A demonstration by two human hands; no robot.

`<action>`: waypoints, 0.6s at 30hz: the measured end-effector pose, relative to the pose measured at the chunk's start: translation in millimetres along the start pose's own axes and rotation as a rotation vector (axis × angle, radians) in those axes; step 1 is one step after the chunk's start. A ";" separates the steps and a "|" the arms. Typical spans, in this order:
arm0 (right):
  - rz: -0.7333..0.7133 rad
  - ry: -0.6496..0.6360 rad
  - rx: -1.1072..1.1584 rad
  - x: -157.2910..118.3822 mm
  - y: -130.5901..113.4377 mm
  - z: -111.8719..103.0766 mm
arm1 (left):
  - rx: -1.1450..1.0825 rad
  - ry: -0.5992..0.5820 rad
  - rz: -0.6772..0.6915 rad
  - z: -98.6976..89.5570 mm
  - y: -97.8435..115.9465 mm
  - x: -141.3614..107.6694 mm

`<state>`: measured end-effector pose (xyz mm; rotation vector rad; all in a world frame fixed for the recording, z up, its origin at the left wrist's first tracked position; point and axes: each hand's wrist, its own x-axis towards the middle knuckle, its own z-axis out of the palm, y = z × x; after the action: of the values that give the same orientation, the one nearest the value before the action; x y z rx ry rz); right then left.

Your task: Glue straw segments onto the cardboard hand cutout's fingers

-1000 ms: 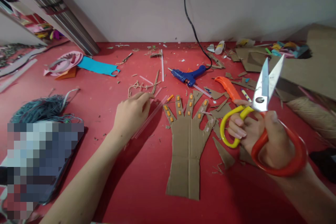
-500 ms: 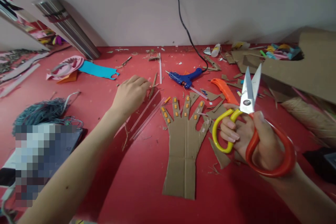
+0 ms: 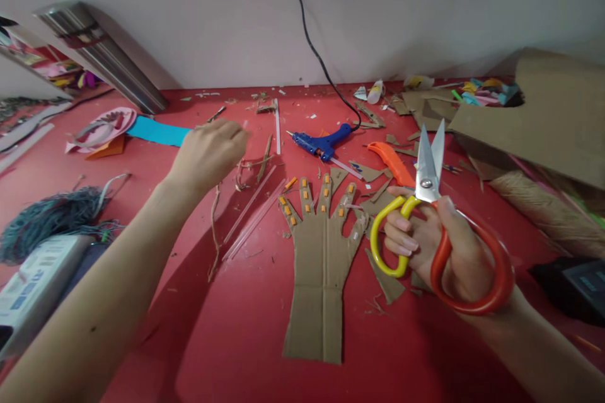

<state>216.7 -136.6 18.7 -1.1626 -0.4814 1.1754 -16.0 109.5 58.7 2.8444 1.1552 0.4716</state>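
Note:
My right hand [image 3: 425, 242] holds a pair of scissors [image 3: 428, 182] with one yellow and one red handle, blades pointing up and a little apart. Over the table at left, my left hand [image 3: 210, 151] is raised with its fingers curled; what they hold, if anything, is hidden. Between the hands lies a cardboard hand cutout [image 3: 314, 264], with small orange pieces along its fingers. Clear thin tubes [image 3: 255, 220] and a strand of brown twine [image 3: 215, 233] lie beside it. Behind the cutout is a blue glue gun [image 3: 324, 143] with a clear stick in its back end.
An orange cutter [image 3: 391, 162] lies among cardboard scraps behind the scissors. At the right is a large cardboard piece [image 3: 529, 119]. A steel flask [image 3: 113, 63], a blue strip [image 3: 158, 132], grey-blue yarn [image 3: 45, 220] and a white power strip [image 3: 42, 283] are on the left.
My left hand has lifted and moved left over the blue strip. The view has shifted slightly, so most things sit further left. My right hand still holds the scissors with blades apart.

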 end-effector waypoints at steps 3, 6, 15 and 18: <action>0.040 -0.019 0.018 -0.2 -1.7 1.7 | -0.128 0.223 -0.004 -13.7 29.9 -12.8; 0.094 -0.100 -0.004 -2.9 -3.9 3.5 | -0.670 0.216 -0.133 -18.8 64.1 -32.6; 0.247 -0.343 -0.044 -11.8 -12.9 4.1 | -1.674 -0.036 -0.592 13.7 118.5 -71.6; 0.288 -0.272 -0.032 -20.8 -15.8 9.3 | -1.807 -0.052 -0.675 19.7 126.2 -73.8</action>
<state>208.7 -150.0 41.6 -1.1301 -0.5517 1.5925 25.0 -30.8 38.7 0.8775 0.7773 0.7545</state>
